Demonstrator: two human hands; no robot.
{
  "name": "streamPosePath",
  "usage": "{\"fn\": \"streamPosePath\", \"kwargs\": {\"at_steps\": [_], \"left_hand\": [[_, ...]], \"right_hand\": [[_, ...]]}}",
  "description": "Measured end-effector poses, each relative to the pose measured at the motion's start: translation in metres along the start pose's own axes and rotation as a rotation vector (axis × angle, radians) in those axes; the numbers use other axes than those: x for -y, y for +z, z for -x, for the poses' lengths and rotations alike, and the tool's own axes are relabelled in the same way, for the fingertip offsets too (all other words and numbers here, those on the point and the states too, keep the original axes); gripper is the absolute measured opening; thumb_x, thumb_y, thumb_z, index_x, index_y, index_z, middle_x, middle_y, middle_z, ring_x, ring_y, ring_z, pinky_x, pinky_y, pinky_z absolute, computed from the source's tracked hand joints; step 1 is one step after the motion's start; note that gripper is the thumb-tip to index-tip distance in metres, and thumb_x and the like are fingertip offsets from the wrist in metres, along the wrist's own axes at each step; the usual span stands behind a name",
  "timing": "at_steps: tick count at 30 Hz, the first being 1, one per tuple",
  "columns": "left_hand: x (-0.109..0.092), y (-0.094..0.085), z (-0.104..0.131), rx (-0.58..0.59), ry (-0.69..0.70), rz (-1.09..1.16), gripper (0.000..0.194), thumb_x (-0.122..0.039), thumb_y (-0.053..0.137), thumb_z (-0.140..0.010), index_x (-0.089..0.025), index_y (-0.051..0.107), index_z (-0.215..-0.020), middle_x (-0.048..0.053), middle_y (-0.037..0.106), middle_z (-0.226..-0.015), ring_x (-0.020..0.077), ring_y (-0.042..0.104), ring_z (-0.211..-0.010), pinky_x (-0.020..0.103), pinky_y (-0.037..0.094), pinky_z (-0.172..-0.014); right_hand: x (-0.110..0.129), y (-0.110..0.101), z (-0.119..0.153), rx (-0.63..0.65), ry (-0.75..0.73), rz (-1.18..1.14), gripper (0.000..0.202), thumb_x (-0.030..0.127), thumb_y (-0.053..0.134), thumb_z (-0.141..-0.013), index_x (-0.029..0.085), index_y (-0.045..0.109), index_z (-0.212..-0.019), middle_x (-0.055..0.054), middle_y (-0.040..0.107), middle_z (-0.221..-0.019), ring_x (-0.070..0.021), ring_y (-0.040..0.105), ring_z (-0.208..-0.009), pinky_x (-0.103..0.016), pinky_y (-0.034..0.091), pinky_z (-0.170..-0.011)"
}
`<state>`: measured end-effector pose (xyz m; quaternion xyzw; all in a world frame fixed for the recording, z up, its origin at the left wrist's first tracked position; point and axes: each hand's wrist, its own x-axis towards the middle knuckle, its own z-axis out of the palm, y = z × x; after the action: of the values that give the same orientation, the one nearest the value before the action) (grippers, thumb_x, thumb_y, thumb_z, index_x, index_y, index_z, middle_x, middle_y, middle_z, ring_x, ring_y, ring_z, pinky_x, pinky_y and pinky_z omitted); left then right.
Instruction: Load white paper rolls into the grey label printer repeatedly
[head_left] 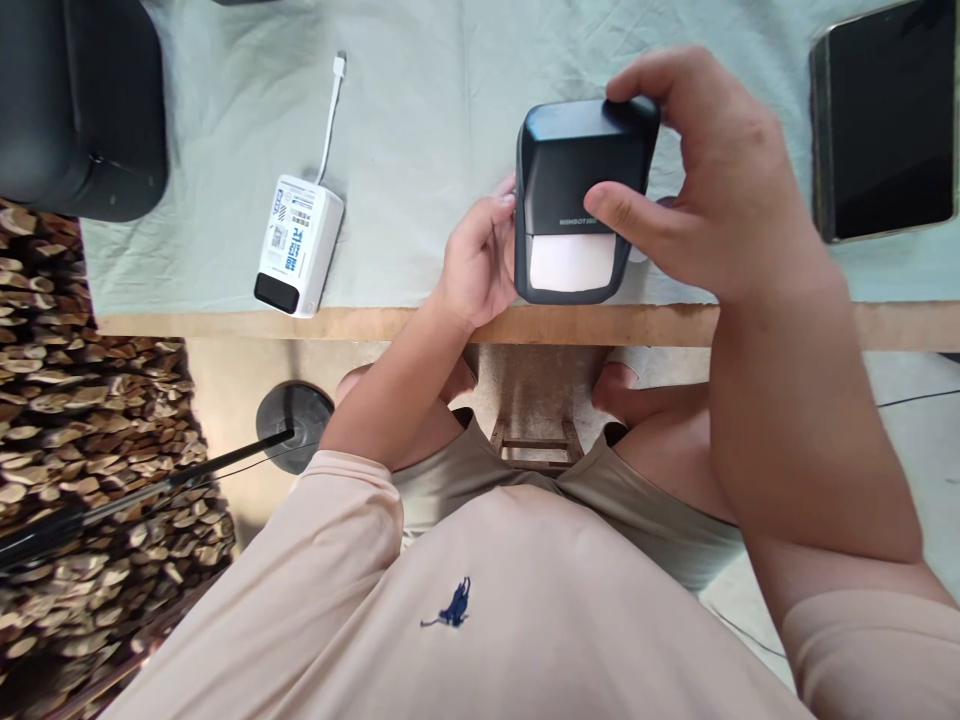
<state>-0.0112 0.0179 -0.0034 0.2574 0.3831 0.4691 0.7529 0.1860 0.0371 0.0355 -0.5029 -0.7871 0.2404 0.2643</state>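
Observation:
A dark box-like device (pixel 581 180) with rounded corners and a white panel at its lower end is held up over the table's front edge. My right hand (pixel 705 180) grips its right side, with the thumb on its front face and a finger on the top corner. Against the device's left side rests my left hand (pixel 484 255), its fingers curled and partly hidden behind it. Small printed lettering shows near the thumb. To the left, a white power bank (pixel 301 245) with a short white cable (pixel 330 125) lies on the cloth.
Pale green cloth (pixel 420 120) covers the wooden-edged table. A black case or bag (pixel 82 110) stands at the far left, and a dark tablet-like screen (pixel 889 125) lies at the right. Below left are a round black stand base (pixel 294 425) and stacked firewood (pixel 90 430).

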Motion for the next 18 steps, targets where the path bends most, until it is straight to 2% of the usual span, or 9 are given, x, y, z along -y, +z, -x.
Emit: {"fn": "streamPosePath", "kwargs": {"at_steps": [2, 5, 7, 9, 12, 15, 18], "left_hand": [[0.000, 0.001, 0.000, 0.019, -0.002, 0.025, 0.030, -0.028, 0.040, -0.095, -0.019, 0.067, -0.103, 0.001, 0.071, -0.097, 0.0268, 0.051, -0.146, 0.040, 0.055, -0.112], [-0.001, 0.002, 0.002, 0.088, -0.008, 0.057, 0.034, -0.022, 0.041, -0.095, -0.025, 0.069, -0.114, 0.000, 0.077, -0.100, 0.0245, 0.051, -0.146, 0.040, 0.054, -0.114], [-0.002, 0.002, 0.003, 0.117, 0.009, 0.061, 0.031, -0.021, 0.044, -0.095, -0.027, 0.070, -0.111, 0.001, 0.078, -0.105, 0.0248, 0.049, -0.147, 0.041, 0.053, -0.116], [-0.001, 0.001, 0.003, 0.123, 0.037, 0.058, 0.025, -0.020, 0.047, -0.095, -0.023, 0.071, -0.103, 0.002, 0.077, -0.105, 0.0264, 0.047, -0.150, 0.043, 0.053, -0.117], [0.000, -0.003, 0.000, 0.106, 0.034, 0.076, 0.021, -0.019, 0.047, -0.094, -0.019, 0.068, -0.093, 0.002, 0.075, -0.109, 0.0274, 0.044, -0.152, 0.043, 0.052, -0.117], [0.000, -0.004, -0.002, 0.037, -0.022, 0.103, 0.027, -0.028, 0.042, -0.097, -0.018, 0.066, -0.100, 0.002, 0.072, -0.123, 0.0281, 0.044, -0.153, 0.044, 0.051, -0.117], [-0.002, -0.003, -0.001, 0.031, -0.066, 0.091, 0.038, -0.047, 0.043, -0.098, -0.020, 0.068, -0.109, 0.004, 0.074, -0.121, 0.0289, 0.046, -0.151, 0.042, 0.053, -0.115]], "right_hand": [[0.003, -0.001, -0.001, 0.002, 0.020, 0.024, 0.054, 0.050, 0.060, -0.084, 0.022, 0.056, -0.130, -0.006, 0.054, -0.134, -0.0170, 0.054, -0.120, -0.033, 0.047, -0.105], [0.010, -0.004, 0.000, 0.048, 0.071, 0.035, 0.049, 0.047, 0.059, -0.086, 0.025, 0.056, -0.130, -0.002, 0.055, -0.135, -0.0156, 0.055, -0.120, -0.033, 0.048, -0.106], [0.014, -0.007, 0.001, 0.075, 0.097, 0.041, 0.047, 0.047, 0.056, -0.089, 0.027, 0.054, -0.131, 0.001, 0.056, -0.134, -0.0142, 0.056, -0.120, -0.034, 0.047, -0.109], [0.015, -0.009, 0.002, 0.096, 0.091, 0.044, 0.050, 0.049, 0.056, -0.089, 0.027, 0.052, -0.134, 0.003, 0.055, -0.134, -0.0137, 0.057, -0.121, -0.036, 0.049, -0.110], [0.011, -0.012, 0.004, 0.114, 0.020, -0.005, 0.062, 0.050, 0.066, -0.082, 0.030, 0.048, -0.137, 0.004, 0.052, -0.139, -0.0146, 0.056, -0.127, -0.037, 0.052, -0.112], [0.006, -0.014, 0.005, 0.106, -0.037, -0.049, 0.071, 0.053, 0.075, -0.076, 0.034, 0.046, -0.138, 0.004, 0.049, -0.144, -0.0154, 0.053, -0.135, -0.037, 0.052, -0.117], [0.007, -0.015, 0.008, -0.008, -0.130, 0.011, 0.060, 0.061, 0.065, -0.082, 0.028, 0.051, -0.131, 0.002, 0.052, -0.140, -0.0144, 0.053, -0.135, -0.034, 0.052, -0.113]]}}
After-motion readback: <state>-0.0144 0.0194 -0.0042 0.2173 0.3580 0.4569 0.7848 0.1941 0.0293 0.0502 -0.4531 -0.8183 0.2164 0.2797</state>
